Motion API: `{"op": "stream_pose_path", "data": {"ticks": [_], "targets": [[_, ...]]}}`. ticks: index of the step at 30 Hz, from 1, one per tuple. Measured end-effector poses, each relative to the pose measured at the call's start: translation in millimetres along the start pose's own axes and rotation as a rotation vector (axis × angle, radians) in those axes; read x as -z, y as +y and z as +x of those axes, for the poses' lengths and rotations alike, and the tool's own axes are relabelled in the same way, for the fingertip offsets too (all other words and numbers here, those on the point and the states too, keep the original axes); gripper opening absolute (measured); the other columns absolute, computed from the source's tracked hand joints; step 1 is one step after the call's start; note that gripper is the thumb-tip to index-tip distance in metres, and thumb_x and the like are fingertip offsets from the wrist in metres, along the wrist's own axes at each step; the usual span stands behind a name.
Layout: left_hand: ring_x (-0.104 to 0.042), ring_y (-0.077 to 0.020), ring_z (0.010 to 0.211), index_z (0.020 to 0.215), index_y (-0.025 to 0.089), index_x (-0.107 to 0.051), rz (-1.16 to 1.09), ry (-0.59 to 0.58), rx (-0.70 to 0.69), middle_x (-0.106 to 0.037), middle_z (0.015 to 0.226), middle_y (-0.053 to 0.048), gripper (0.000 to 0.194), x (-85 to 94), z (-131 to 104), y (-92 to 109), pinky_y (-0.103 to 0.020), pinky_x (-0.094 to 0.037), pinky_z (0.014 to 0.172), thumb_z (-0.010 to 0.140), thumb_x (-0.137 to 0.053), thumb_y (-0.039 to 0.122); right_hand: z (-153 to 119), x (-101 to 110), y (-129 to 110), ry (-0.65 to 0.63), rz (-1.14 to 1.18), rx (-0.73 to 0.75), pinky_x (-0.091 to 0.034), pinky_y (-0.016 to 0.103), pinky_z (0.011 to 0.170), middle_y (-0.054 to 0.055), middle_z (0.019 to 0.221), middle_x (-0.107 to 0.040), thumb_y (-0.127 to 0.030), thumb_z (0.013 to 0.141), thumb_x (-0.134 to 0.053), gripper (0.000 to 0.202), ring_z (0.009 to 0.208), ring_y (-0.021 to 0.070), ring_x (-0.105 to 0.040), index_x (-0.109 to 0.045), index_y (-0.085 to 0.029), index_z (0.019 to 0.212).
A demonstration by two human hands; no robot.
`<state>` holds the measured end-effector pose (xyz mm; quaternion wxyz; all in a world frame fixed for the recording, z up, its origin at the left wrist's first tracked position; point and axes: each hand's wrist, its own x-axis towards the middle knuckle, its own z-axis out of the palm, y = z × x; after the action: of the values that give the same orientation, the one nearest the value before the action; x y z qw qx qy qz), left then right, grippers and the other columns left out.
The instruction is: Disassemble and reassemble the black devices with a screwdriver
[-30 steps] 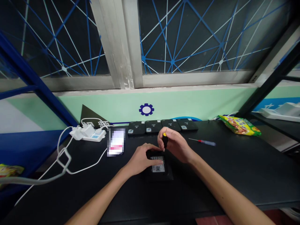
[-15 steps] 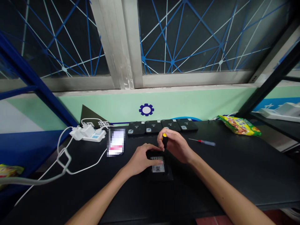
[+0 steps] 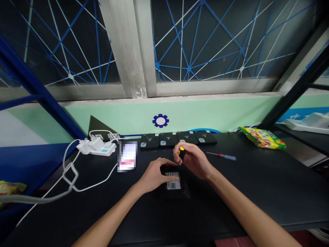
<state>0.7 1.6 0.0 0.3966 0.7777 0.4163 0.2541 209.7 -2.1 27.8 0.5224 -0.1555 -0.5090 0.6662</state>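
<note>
A black device (image 3: 184,190) with a white printed label lies on the black table, low in the middle of the view. My left hand (image 3: 155,174) grips its upper part, the thumb across the label and the fingers curved around the far side. Just above the device's far right corner, my right hand (image 3: 191,158) is closed around a yellow and black screwdriver handle (image 3: 181,153). The tool's tip is hidden. To the right, a second screwdriver (image 3: 226,156), with a red and clear handle, rests on the table.
Several flat black boxes (image 3: 149,141) line the table's back edge. A lit phone (image 3: 128,156) lies left, beside a white power strip (image 3: 102,150) with looping cables (image 3: 69,187). At the back right is a yellow-green snack bag (image 3: 264,138).
My right hand has shifted very slightly and the screwdriver handle leans a little differently. My left hand and the device have stayed in place.
</note>
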Motion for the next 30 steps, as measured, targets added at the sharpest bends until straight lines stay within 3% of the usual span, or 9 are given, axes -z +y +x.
{"op": "stream_pose_path", "data": {"ticks": [6, 10, 12, 15, 21, 25, 28, 30], "targets": [[-0.072, -0.0277, 0.109, 0.115, 0.027, -0.081, 0.012, 0.007, 0.006, -0.078, 0.115, -0.003, 0.042, 0.1, -0.4, 1.4, -0.040, -0.053, 0.101, 0.077, -0.094, 0.038, 0.5, -0.6, 2.3, 0.022, 0.040, 0.007, -0.044, 0.032, 0.072, 0.004, 0.081, -0.067, -0.032, 0.101, -0.068, 0.012, 0.071, 0.0176, -0.056, -0.064, -0.020, 0.097], [-0.071, -0.0282, 0.113, 0.118, 0.027, -0.080, -0.005, -0.004, -0.009, -0.078, 0.120, -0.004, 0.044, -0.1, -0.3, -1.0, -0.041, -0.053, 0.104, 0.078, -0.093, 0.040, 1.3, -0.8, 2.9, 0.020, 0.062, 0.009, -0.038, 0.029, 0.065, -0.001, 0.077, -0.064, -0.029, 0.097, -0.075, 0.018, 0.061, 0.0142, -0.048, -0.058, -0.024, 0.100], [-0.070, -0.0288, 0.116, 0.119, 0.028, -0.079, -0.006, -0.009, -0.015, -0.078, 0.123, -0.004, 0.044, -0.2, -0.2, -1.8, -0.042, -0.052, 0.106, 0.079, -0.092, 0.040, 1.2, -0.9, 1.9, 0.017, 0.062, 0.004, -0.036, 0.029, 0.063, -0.001, 0.074, -0.062, -0.034, 0.101, -0.068, 0.013, 0.060, 0.0142, -0.043, -0.062, -0.023, 0.103], [-0.070, -0.0297, 0.117, 0.119, 0.028, -0.080, 0.003, -0.014, -0.009, -0.078, 0.124, -0.004, 0.044, -0.1, -0.2, -1.4, -0.043, -0.052, 0.106, 0.079, -0.092, 0.042, 0.7, -0.7, 0.5, 0.017, 0.038, 0.002, -0.038, 0.031, 0.064, 0.003, 0.073, -0.060, -0.040, 0.106, -0.056, 0.027, 0.064, 0.0163, -0.046, -0.070, -0.018, 0.097], [-0.072, -0.0290, 0.112, 0.116, 0.026, -0.080, 0.018, 0.002, 0.009, -0.079, 0.118, -0.004, 0.043, 0.7, -0.5, 1.9, -0.041, -0.053, 0.104, 0.078, -0.093, 0.040, 0.5, 0.6, 2.6, 0.028, 0.027, -0.008, -0.041, 0.030, 0.067, 0.002, 0.080, -0.064, -0.035, 0.100, -0.069, 0.017, 0.066, 0.0160, -0.053, -0.064, -0.020, 0.092], [-0.071, -0.0285, 0.112, 0.117, 0.027, -0.080, 0.010, -0.005, -0.007, -0.079, 0.119, -0.003, 0.042, 0.7, -0.7, 1.9, -0.040, -0.052, 0.103, 0.078, -0.093, 0.038, 1.2, 0.1, 3.5, 0.024, 0.048, -0.001, -0.036, 0.027, 0.061, -0.001, 0.075, -0.064, -0.030, 0.097, -0.076, 0.019, 0.061, 0.0140, -0.048, -0.058, -0.024, 0.098], [-0.071, -0.0286, 0.115, 0.119, 0.027, -0.080, -0.002, -0.008, -0.007, -0.078, 0.122, -0.004, 0.044, 0.5, -0.6, 1.3, -0.039, -0.052, 0.104, 0.079, -0.093, 0.038, 1.1, -0.7, 1.6, 0.025, 0.041, -0.001, -0.035, 0.028, 0.060, 0.001, 0.074, -0.063, -0.039, 0.102, -0.066, 0.018, 0.061, 0.0148, -0.044, -0.063, -0.022, 0.101], [-0.071, -0.0291, 0.116, 0.119, 0.027, -0.080, -0.001, -0.011, -0.003, -0.078, 0.123, -0.004, 0.044, 0.4, -0.4, 1.0, -0.040, -0.051, 0.105, 0.078, -0.093, 0.039, 1.0, -1.0, 0.0, 0.026, 0.019, 0.000, -0.039, 0.030, 0.063, 0.003, 0.074, -0.062, -0.044, 0.105, -0.057, 0.029, 0.064, 0.0164, -0.046, -0.069, -0.019, 0.097]]}}
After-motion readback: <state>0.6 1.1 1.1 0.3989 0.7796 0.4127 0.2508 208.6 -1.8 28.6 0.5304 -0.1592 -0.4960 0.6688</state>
